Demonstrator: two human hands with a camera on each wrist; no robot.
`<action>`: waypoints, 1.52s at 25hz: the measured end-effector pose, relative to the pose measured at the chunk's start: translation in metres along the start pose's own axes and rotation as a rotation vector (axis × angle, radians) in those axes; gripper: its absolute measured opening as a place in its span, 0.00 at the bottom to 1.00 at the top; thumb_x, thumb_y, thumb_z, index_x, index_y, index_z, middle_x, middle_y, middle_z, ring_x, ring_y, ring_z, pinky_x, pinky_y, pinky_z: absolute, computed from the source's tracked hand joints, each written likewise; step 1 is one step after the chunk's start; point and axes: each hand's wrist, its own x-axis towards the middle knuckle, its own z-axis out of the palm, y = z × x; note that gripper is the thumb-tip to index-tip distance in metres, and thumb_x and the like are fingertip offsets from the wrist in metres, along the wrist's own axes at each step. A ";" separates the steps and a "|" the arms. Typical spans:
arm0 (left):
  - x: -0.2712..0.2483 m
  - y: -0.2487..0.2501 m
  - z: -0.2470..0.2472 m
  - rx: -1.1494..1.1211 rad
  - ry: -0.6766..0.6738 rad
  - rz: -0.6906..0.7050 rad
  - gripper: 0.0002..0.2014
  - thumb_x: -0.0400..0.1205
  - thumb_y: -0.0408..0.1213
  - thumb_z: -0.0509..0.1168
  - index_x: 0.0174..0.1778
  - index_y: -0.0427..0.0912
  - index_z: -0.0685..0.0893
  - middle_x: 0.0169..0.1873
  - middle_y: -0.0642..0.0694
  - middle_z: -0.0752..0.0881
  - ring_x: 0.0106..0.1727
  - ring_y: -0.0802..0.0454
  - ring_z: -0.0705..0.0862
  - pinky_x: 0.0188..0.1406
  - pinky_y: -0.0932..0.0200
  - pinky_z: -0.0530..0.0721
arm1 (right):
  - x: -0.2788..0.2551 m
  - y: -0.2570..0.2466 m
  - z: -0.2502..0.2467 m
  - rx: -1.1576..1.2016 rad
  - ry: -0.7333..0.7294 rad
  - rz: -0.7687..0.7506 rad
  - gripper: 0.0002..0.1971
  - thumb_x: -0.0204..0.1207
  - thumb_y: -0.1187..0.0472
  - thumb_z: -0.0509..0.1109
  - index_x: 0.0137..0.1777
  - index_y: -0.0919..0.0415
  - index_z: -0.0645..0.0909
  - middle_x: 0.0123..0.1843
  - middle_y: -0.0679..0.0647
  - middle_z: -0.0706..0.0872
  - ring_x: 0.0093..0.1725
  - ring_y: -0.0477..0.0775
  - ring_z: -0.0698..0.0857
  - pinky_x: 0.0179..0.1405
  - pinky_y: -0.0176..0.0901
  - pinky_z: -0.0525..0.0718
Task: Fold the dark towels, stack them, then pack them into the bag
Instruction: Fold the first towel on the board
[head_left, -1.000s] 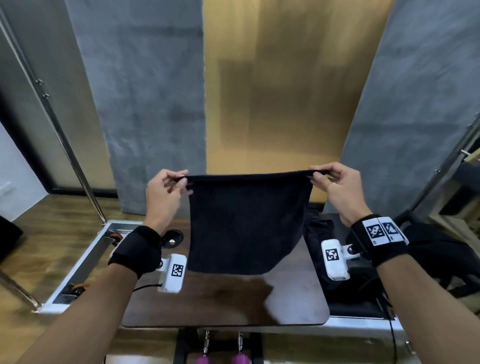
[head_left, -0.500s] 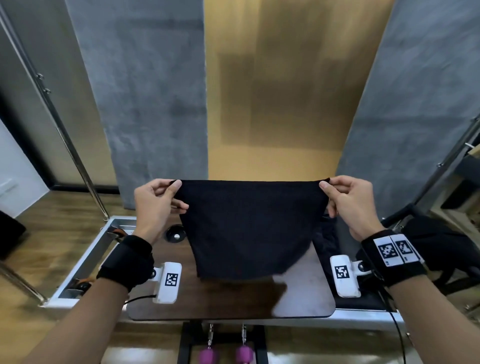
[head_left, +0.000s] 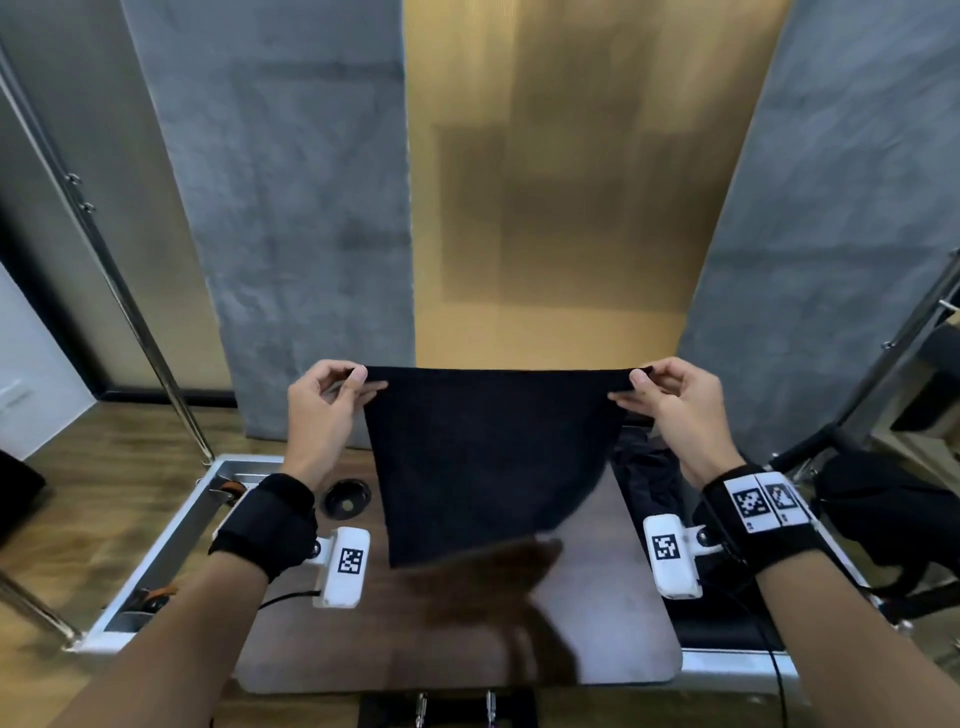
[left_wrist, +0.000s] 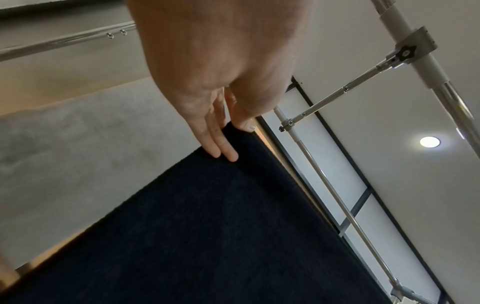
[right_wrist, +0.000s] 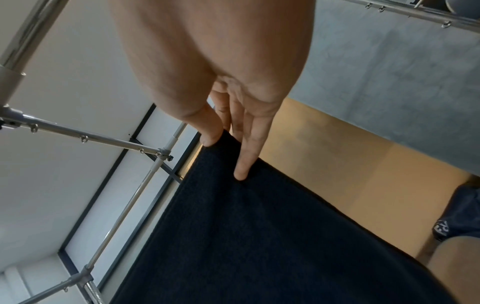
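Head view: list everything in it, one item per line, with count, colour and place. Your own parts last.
towel: 1, dark, held up by its top corners over the table
table: 1, brown top, below the towel
dark cloth pile: 1, black, right of the table top; what is in it cannot be told
round fitting: 1, black, set in the table near the left wrist
metal poles: several, silver, at left and right edges
wall panels: grey at the sides, tan in the middle
floor: wood, brown, at left
wrist cameras: 2, white with black tags, under each wrist
wristbands: 2, black
left hand: pinches the towel's left corner
right hand: pinches the right corner
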 end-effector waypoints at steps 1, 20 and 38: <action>0.005 0.002 0.002 -0.009 -0.004 0.024 0.07 0.91 0.29 0.67 0.56 0.26 0.84 0.44 0.40 0.92 0.54 0.38 0.95 0.59 0.54 0.93 | 0.003 -0.001 -0.001 0.020 0.007 -0.023 0.07 0.86 0.68 0.71 0.51 0.74 0.81 0.47 0.65 0.90 0.48 0.65 0.96 0.48 0.45 0.93; -0.172 -0.190 -0.076 0.991 -0.238 -0.492 0.25 0.87 0.56 0.67 0.27 0.45 0.84 0.25 0.49 0.87 0.36 0.45 0.87 0.41 0.46 0.86 | -0.177 0.196 -0.029 -0.415 -0.359 0.640 0.10 0.87 0.62 0.71 0.45 0.64 0.87 0.37 0.57 0.94 0.19 0.59 0.81 0.15 0.35 0.71; -0.022 -0.253 0.101 1.295 -1.142 -0.391 0.62 0.69 0.76 0.74 0.89 0.74 0.37 0.85 0.65 0.22 0.87 0.44 0.19 0.73 0.12 0.25 | 0.013 0.253 0.027 -0.793 -0.465 0.356 0.10 0.75 0.61 0.83 0.53 0.46 0.93 0.30 0.36 0.75 0.31 0.39 0.76 0.29 0.28 0.69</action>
